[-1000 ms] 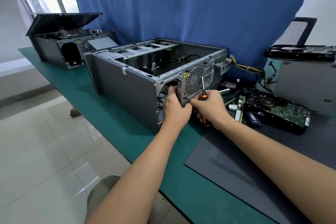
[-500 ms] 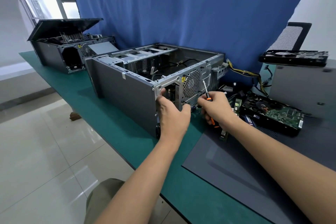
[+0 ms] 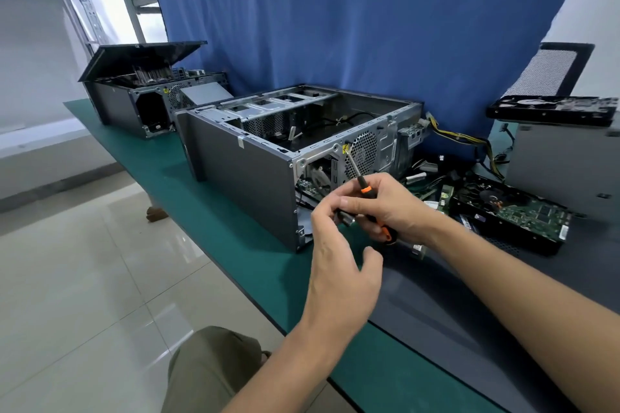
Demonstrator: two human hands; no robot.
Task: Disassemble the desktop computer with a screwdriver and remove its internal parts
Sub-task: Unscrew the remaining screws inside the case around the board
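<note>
A blue curtain [image 3: 335, 27] backs the green counter [image 3: 235, 245]. The right hand [image 3: 392, 208] grips the screwdriver [image 3: 365, 189]; the left hand [image 3: 339, 265] spreads loosely.

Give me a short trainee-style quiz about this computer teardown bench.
1. True or false: the open computer case stands upright with its side panel on.
2. Which hand grips the screwdriver?
3. Fill in: the bench under the case is ___ in colour.
Key: 1 false, it lies on its side, open on top. 2 the right hand. 3 green.
</note>
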